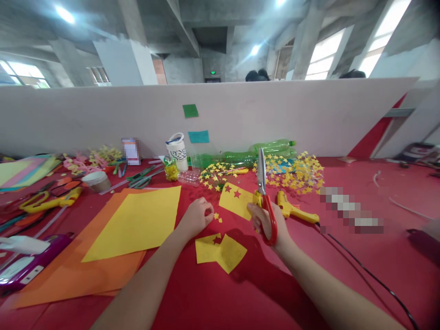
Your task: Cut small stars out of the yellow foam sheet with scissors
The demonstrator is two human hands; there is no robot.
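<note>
As the head view shows, the right hand [264, 221] grips red-handled scissors [262, 183] upright, blades together. The left hand [197, 217] curls its fingers beside a small yellow star [216, 216]; whether they pinch anything, I cannot tell. Between the hands lies a yellow sheet with star-shaped holes [232, 204], with a yellow glue gun [298, 212] further right.

You can read no words or numbers for certain here. On the white cylindrical container [178, 158] ahead of you, bold black marks stand out, but you cannot make them out as letters. Far off, the small glowing green sign [213, 72] is too tiny for you to read. The upright pale rectangular panel [131, 152] shows you only blurred blocks.
</note>
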